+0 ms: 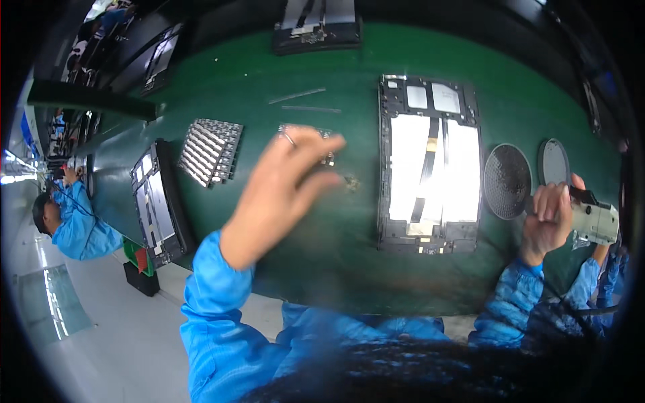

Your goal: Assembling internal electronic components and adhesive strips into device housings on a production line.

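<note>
My left hand [285, 178] hovers over the green bench with its fingers apart, holding nothing. Under its fingertips a small plate of metal parts [328, 158] is partly hidden. At the right, the fingers of my right hand [549, 218] are curled around a pale grey hand-held tool [598, 223] with a black part on top; its exact kind is unclear. Between my hands lies a flat black-framed electronic device [403, 168], its bright silvery panels crossed by a dark ribbon strip. A round dimpled grey dish [507, 181] stands between that device and my right hand.
A second round dish [553, 161] stands farther right. Left of my hand lies a stack of metal strips [210, 152], and beyond it another black-framed device [156, 201] sits tilted. Two thin clear strips [310, 109] lie farther back. Co-workers in blue sleeves [87, 225] are at both sides.
</note>
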The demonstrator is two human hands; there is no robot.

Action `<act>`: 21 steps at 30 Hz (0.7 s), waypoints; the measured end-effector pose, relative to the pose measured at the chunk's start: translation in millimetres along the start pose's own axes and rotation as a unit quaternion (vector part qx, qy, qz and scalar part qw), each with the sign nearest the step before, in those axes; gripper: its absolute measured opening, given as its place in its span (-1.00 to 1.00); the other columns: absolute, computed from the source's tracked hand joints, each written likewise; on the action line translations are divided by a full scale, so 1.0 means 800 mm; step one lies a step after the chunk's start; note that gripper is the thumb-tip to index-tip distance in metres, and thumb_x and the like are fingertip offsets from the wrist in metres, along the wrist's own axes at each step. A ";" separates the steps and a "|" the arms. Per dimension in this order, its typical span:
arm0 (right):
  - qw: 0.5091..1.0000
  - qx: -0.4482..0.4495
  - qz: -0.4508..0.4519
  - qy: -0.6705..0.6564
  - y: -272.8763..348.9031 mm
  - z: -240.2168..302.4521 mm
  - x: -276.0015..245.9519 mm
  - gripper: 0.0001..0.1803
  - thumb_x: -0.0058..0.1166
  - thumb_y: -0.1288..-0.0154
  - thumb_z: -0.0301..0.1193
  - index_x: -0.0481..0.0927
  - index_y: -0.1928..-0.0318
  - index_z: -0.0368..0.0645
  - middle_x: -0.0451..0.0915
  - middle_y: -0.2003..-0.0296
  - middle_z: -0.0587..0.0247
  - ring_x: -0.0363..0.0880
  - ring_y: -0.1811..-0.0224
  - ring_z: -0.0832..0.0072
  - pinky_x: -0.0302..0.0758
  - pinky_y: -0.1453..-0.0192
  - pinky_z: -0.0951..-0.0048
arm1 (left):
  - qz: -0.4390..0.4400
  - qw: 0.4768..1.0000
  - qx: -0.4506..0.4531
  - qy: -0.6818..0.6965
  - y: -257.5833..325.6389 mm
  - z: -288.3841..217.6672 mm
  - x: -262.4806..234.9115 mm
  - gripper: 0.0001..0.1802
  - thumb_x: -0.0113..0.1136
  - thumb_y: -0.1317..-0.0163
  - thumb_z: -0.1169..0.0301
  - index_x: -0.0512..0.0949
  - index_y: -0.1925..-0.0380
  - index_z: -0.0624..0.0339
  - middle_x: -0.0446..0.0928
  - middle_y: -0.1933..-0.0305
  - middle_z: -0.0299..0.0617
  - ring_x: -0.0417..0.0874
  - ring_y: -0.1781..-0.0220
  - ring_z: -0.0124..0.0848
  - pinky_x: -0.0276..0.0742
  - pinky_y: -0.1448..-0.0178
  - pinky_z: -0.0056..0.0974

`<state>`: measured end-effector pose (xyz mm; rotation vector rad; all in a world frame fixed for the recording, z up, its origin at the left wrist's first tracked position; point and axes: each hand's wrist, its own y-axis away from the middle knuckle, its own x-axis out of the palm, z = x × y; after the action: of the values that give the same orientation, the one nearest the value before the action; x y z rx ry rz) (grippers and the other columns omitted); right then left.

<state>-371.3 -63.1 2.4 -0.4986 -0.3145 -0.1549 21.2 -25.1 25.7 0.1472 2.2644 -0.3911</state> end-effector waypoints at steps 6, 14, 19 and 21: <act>0.996 -0.032 -0.003 -0.084 0.004 0.015 0.052 -0.65 -0.12 -0.37 -0.44 0.36 -0.13 -0.29 0.15 0.66 0.47 0.08 0.71 0.70 0.12 0.63 0.57 | 0.032 0.994 0.057 -0.082 -0.024 0.058 -0.025 -0.55 0.45 0.05 0.27 0.53 0.14 0.11 0.42 -0.05 -0.18 0.38 -0.09 -0.16 0.21 -0.23 -0.13; 0.992 0.086 -0.001 -0.090 0.039 0.012 0.119 -0.76 0.00 -0.27 -0.54 0.37 0.05 -0.20 0.25 0.61 0.41 0.19 0.70 0.65 0.19 0.64 0.53 | 0.071 0.989 -0.023 0.130 -0.022 0.064 -0.007 -0.68 0.40 -0.06 0.26 0.59 0.21 0.11 0.60 0.23 -0.11 0.55 0.17 -0.18 0.36 -0.04 -0.15; 0.989 0.081 0.077 -0.095 0.055 0.011 0.143 -0.71 0.04 -0.26 -0.49 0.34 0.03 -0.21 0.29 0.60 0.36 0.21 0.71 0.63 0.25 0.64 0.49 | -0.016 0.997 0.047 -0.053 -0.012 0.035 0.006 -0.91 0.35 -0.10 0.34 0.62 0.45 0.04 0.56 0.25 -0.34 0.53 0.08 -0.37 0.13 -0.09 -0.24; 0.988 0.094 0.057 -0.106 0.052 0.008 0.144 -0.71 0.05 -0.26 -0.49 0.34 0.03 -0.21 0.28 0.63 0.37 0.20 0.72 0.62 0.25 0.63 0.49 | -0.034 0.994 0.088 -0.063 -0.020 0.041 0.004 -0.92 0.34 -0.10 0.35 0.62 0.44 0.04 0.55 0.25 -0.36 0.52 0.07 -0.37 0.11 -0.11 -0.24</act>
<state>-255.2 -31.9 27.9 -0.3450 -0.5021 0.0401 38.9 -50.7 6.9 0.1333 2.1128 -0.6193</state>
